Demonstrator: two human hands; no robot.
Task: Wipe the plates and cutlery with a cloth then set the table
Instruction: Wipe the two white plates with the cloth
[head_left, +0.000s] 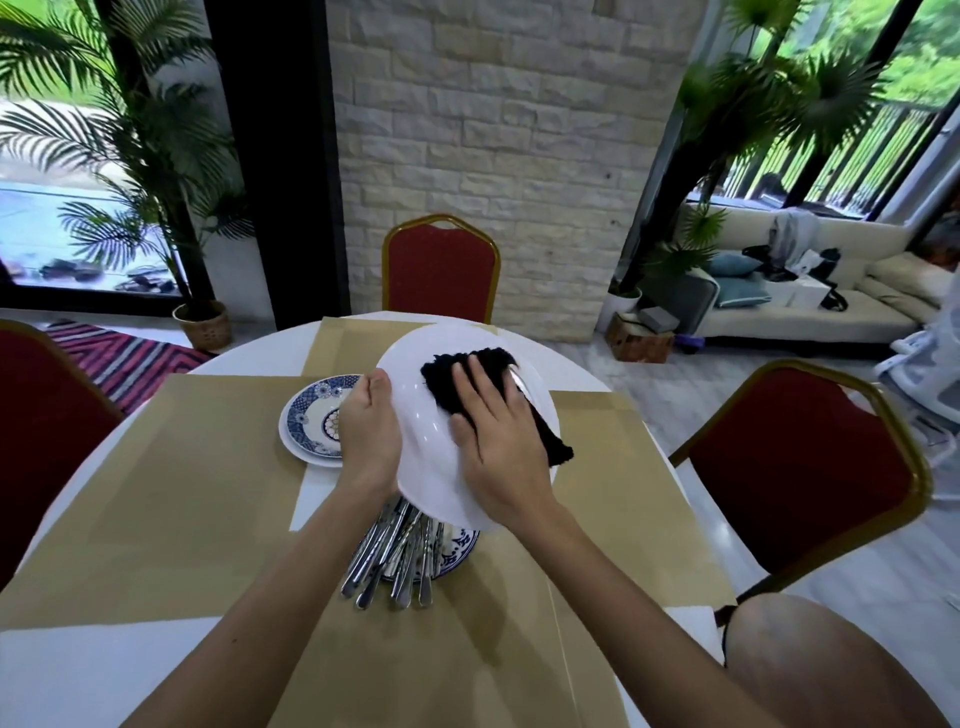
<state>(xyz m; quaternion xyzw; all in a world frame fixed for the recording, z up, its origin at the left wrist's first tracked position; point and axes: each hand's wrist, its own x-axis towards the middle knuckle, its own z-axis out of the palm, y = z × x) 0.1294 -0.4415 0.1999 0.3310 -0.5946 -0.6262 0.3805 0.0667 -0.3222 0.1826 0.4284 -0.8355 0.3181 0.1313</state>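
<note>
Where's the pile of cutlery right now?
In the head view, the cutlery lies on a blue patterned plate near the table's front centre, directly below the white plate being wiped, between the person's forearms.

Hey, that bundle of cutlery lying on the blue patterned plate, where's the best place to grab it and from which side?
Probably take the cutlery by the handle ends, coming from the near side. The handles fan out past the rim of the blue patterned plate toward the person, while the far ends are hidden under the white plate held above.
</note>
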